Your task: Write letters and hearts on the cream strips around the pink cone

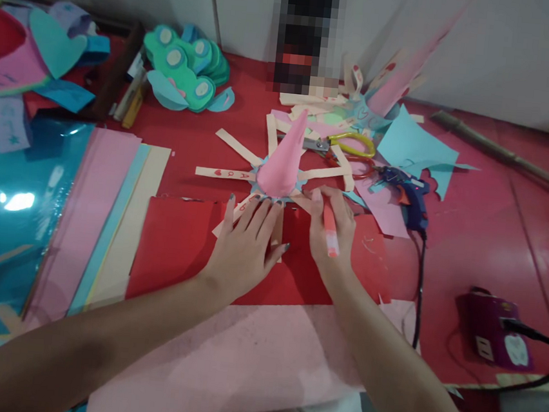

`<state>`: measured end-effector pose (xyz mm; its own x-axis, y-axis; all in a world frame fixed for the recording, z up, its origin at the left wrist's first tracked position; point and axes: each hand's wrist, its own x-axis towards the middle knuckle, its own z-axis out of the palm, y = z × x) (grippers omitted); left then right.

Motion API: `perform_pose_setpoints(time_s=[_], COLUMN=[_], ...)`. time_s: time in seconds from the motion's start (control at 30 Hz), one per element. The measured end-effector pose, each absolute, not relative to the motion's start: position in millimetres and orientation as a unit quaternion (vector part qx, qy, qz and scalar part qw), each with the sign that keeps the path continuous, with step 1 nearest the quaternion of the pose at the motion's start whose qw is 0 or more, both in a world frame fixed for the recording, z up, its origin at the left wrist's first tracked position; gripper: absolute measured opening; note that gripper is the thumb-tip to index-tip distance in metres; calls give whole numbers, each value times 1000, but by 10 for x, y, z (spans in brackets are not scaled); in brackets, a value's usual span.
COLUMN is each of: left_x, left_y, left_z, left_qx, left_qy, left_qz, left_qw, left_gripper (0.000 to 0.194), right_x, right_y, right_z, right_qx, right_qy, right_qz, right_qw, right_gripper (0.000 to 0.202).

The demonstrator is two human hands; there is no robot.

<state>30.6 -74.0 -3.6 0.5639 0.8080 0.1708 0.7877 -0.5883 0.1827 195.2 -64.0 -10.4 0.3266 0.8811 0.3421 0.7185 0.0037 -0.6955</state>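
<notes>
A pink paper cone [282, 161] stands upright on a light-blue base, with cream paper strips [229, 174] spreading out from it like rays. Some strips carry red letters and a heart. My left hand [246, 242] lies flat with fingers spread, its fingertips at the near side of the base and over a strip. In my right hand [333, 231] is an orange-pink marker, gripped just right of the cone; its tip touches or hovers over a strip, I cannot tell which. The marker [330, 234] has a pale end pointing toward me. Red paper [178, 242] lies under my hands.
Yellow-handled scissors [355, 142] and a blue glue gun [414, 203] with its cord lie to the right. Farther right are a purple power adapter [498, 328] and a stick [503, 150]. Stacked coloured paper [86, 214] sits left; green foam cutouts [185, 68] lie behind.
</notes>
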Motion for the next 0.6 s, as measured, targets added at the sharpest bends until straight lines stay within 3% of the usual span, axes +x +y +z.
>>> perform_pose_setpoints(time_s=[0.4,0.6], left_x=[312,325], left_y=[-743,-785], left_z=[-4,17], left_qx=[886,912], left_qy=[446,374], left_qz=[116,165], left_qw=[47,-25], left_gripper=[54,42], right_x=[1952,1958], right_y=[-638,-640], right_z=[-106,-126], right_qx=[-697,-693], right_qy=[-568,-563], right_qz=[118,138], right_qw=[423,428], right_gripper=[19,20])
